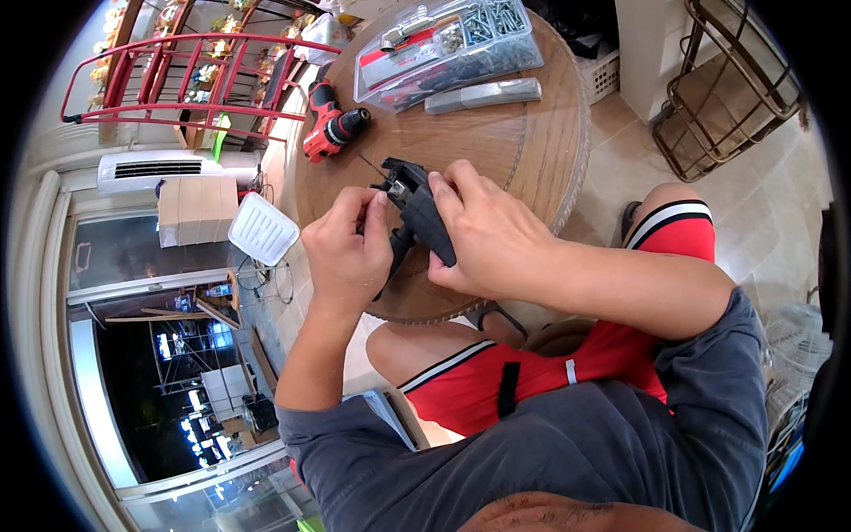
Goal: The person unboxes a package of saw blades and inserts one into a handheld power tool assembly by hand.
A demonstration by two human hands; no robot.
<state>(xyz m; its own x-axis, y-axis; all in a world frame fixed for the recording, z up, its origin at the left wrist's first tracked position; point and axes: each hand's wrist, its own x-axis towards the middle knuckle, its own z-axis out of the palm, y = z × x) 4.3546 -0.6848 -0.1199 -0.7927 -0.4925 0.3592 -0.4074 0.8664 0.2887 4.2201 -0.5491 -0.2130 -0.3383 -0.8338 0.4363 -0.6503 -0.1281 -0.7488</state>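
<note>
Over the near part of the round wooden table (461, 151), I hold a black power tool that looks like a jigsaw (430, 222). A thin blade or rod sticks out of its far end, by a small metal part. My right hand (487, 226) wraps round the body from the right, thumb along its top. My left hand (350, 235) is closed in a pinch at the tool's left side, close to the metal part; its fingertips partly hide what they grip. A red and black cordless drill (330, 129) lies on the table just beyond my left hand.
At the table's far side stands a clear plastic box (448, 53) of screws and hardware, with a grey oblong case (483, 96) before it. A red metal rack (186, 80) is at the far left, a white slotted tray (264, 229) left of the table, a wire-framed stand (722, 93) right.
</note>
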